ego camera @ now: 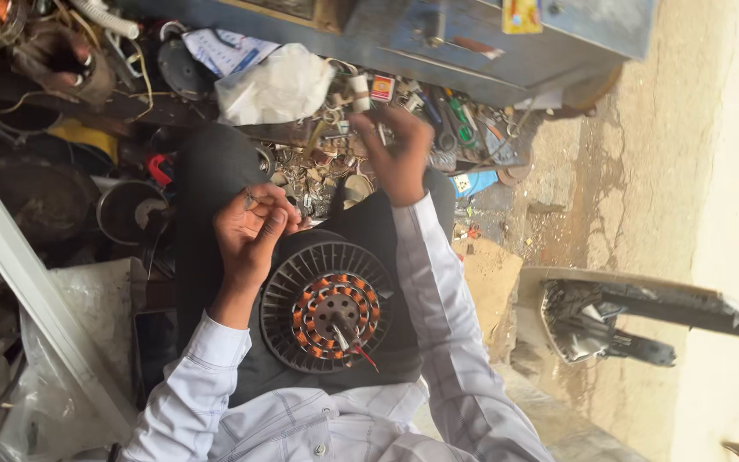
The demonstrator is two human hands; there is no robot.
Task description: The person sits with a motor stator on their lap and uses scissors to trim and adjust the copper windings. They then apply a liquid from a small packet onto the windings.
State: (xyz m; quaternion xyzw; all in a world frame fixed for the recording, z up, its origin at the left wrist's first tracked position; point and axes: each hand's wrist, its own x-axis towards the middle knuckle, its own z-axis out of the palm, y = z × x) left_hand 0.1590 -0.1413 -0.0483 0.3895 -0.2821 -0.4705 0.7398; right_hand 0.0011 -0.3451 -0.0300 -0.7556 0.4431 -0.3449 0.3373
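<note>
On the person's lap, against dark trousers, rests a round fan motor (pixel 328 310) with a black finned housing, orange-copper windings ringed about a grey hub, and a red wire trailing from its shaft. Just above its rim, the left hand (pixel 251 229) has its fingers curled together, pinching a small thin metal piece whose kind is too small to tell. Farther out, the right hand (pixel 399 154) reaches into a heap of small metal parts (pixel 318 167) on the ground, fingers bent and closed around something hidden by the hand. Near that heap lie a white cloth bag (pixel 275 85) and a blue metal cabinet (pixel 472 38).
</note>
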